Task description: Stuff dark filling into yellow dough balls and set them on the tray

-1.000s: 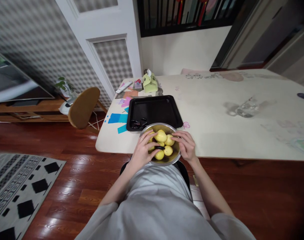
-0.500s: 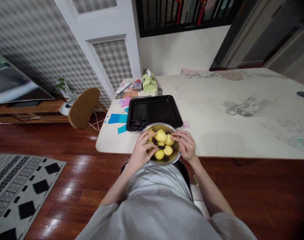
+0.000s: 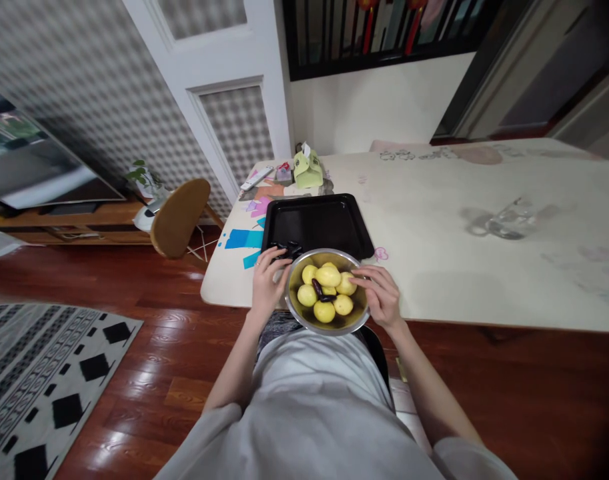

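Note:
A steel bowl (image 3: 291, 306) of yellow lemons (image 3: 324, 311) stands at the table's front edge, close against my body. Two small, dark, glossy oblong pieces (image 3: 327, 298) lie on top of the lemons. My right hand (image 3: 381, 293) grips the bowl's right rim, its fingertips reaching inside beside a lemon. To the left of the bowl, my left hand (image 3: 269, 280) is over the near left corner of a black baking tray (image 3: 317, 223), fingers bent and apart. Just past its fingertips, several more dark oblong pieces (image 3: 293, 249) lie in the tray, partly hidden by the hand.
Behind the tray are a green tissue holder (image 3: 308, 169), a small box (image 3: 283, 172) and a white remote (image 3: 257, 179). A clear glass (image 3: 509, 223) is on the table's right part. A wooden chair (image 3: 180, 219) stands off the table's left end.
My left hand has left the dark pieces among the lemons and moved left to the tray's corner. The right hand stays at the bowl's rim. The view has shifted slightly.

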A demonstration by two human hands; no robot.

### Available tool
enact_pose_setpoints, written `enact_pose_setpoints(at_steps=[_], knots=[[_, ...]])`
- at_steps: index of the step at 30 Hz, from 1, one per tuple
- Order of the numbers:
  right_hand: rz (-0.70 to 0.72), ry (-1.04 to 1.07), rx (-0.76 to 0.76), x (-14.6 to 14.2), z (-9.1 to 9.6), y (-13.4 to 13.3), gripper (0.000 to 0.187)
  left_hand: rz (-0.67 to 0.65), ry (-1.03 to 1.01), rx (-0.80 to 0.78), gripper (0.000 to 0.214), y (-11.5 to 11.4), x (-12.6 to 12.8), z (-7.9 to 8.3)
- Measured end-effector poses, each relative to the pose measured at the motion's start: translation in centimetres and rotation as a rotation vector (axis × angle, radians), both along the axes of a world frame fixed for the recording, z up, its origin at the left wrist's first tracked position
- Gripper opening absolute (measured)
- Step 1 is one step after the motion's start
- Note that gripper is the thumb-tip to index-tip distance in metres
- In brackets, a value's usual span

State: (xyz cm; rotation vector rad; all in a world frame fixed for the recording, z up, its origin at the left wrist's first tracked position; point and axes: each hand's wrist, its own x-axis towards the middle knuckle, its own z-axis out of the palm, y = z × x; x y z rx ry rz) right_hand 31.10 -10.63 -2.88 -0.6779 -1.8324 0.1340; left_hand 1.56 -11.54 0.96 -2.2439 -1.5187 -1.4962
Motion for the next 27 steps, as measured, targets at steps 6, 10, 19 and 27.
enact_pose_setpoints(at_steps=[6,10,19,27], knots=[[0.014,0.008,0.006,-0.1,0.0,0.0,0.035,0.163,0.162,-0.151,0.017,4.4,-4.0,-1.3],[0.005,0.017,-0.005,-0.1,0.0,0.0,0.035,0.167,0.265,-0.279,0.014,6.7,-4.9,-0.8],[0.004,0.019,-0.01,-0.1,-0.1,0.0,0.035,0.058,0.388,-0.444,0.015,9.1,-5.3,0.5],[-0.002,0.01,-0.002,-0.1,-0.2,0.0,0.034,0.042,0.291,-0.32,0.012,7.4,-4.4,0.4]])
